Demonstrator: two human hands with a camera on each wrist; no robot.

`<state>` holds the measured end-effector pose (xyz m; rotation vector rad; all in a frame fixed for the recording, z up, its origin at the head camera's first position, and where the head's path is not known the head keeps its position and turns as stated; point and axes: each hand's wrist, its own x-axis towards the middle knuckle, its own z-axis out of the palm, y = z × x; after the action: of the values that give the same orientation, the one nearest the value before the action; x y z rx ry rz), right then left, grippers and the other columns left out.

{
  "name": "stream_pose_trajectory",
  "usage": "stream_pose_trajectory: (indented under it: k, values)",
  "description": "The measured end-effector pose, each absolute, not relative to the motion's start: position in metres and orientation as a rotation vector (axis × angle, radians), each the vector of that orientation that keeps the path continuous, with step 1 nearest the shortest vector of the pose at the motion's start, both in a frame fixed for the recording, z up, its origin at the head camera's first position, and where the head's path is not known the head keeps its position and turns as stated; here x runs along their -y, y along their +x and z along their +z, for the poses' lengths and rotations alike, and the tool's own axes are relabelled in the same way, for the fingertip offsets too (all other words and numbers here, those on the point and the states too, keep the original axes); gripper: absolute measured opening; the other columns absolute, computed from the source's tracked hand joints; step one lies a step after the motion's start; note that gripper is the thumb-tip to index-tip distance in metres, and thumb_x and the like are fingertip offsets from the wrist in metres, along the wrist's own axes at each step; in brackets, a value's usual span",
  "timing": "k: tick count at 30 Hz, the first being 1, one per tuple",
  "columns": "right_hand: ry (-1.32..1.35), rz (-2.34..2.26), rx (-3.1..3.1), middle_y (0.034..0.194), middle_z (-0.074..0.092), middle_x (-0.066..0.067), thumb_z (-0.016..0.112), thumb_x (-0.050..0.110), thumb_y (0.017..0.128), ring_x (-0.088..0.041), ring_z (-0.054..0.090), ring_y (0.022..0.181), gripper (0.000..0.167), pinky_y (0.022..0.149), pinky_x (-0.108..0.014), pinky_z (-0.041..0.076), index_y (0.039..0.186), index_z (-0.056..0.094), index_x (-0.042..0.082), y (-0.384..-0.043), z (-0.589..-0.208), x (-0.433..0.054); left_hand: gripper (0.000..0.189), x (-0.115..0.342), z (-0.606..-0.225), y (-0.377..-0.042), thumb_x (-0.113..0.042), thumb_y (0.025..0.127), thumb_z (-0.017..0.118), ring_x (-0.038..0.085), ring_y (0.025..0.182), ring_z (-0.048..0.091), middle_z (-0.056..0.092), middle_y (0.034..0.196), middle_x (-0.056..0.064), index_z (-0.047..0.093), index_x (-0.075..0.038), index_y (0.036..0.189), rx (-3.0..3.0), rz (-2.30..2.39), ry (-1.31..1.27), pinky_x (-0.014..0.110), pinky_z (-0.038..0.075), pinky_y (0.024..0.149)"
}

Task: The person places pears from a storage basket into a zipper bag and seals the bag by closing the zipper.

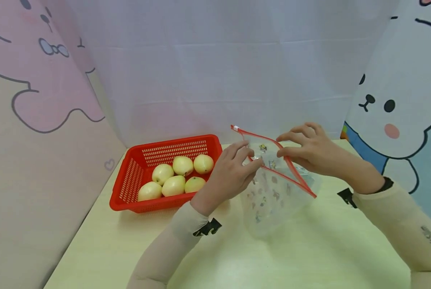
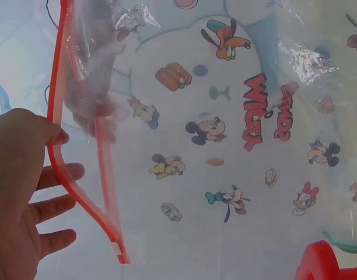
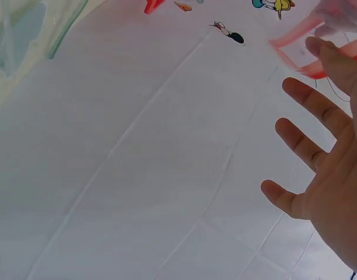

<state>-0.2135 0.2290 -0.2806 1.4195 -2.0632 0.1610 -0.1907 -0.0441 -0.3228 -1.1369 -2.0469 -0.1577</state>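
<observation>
A clear zip bag (image 1: 269,204) printed with small cartoon figures hangs over the table, its red-edged mouth spread apart. My left hand (image 1: 233,170) pinches the near red strip (image 2: 57,105) between thumb and index finger, the other fingers spread, as the left wrist view shows. On the far strip, my right hand (image 1: 305,148) holds the rim with thumb and index finger; its other fingers extend loosely in the right wrist view. A white slider (image 1: 235,128) sits at the mouth's far left corner. Nothing is visible inside the bag.
Left of the bag, a red perforated plastic basket (image 1: 172,141) holds several pale yellow-green round fruits (image 1: 173,186). The pale table (image 1: 237,261) meets a white curtain (image 1: 201,80) at the back. Cartoon-printed panels stand on both sides.
</observation>
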Motion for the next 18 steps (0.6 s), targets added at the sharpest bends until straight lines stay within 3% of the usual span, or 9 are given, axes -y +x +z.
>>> stream_pose_trajectory:
  k: [10, 18]
  values:
    - [1.437, 0.246, 2.019, 0.113, 0.065, -0.013, 0.033, 0.041, 0.108, -0.037, 0.054, 0.097, 0.043, 0.086, -0.063, 0.033, 0.101, 0.066, 0.014, -0.214, -0.282, -0.237, 0.004, 0.068, -0.319, -0.186, -0.015, 0.096, 0.063, 0.038, 0.125, 0.051, 0.062, 0.113, 0.013, 0.063, -0.014, 0.099, 2.051, -0.236, -1.112, 0.047, 0.043, 0.103]
    - [1.442, 0.334, 1.968, 0.108, 0.066, -0.016, 0.038, 0.038, 0.108, -0.038, 0.054, 0.096, 0.040, 0.085, -0.057, 0.034, 0.095, 0.065, 0.010, -0.212, -0.285, -0.248, 0.009, 0.088, -0.320, -0.183, -0.012, 0.092, 0.067, 0.041, 0.120, 0.053, 0.062, 0.115, 0.016, 0.061, -0.013, 0.097, 2.066, -0.284, -1.083, 0.050, 0.045, 0.101]
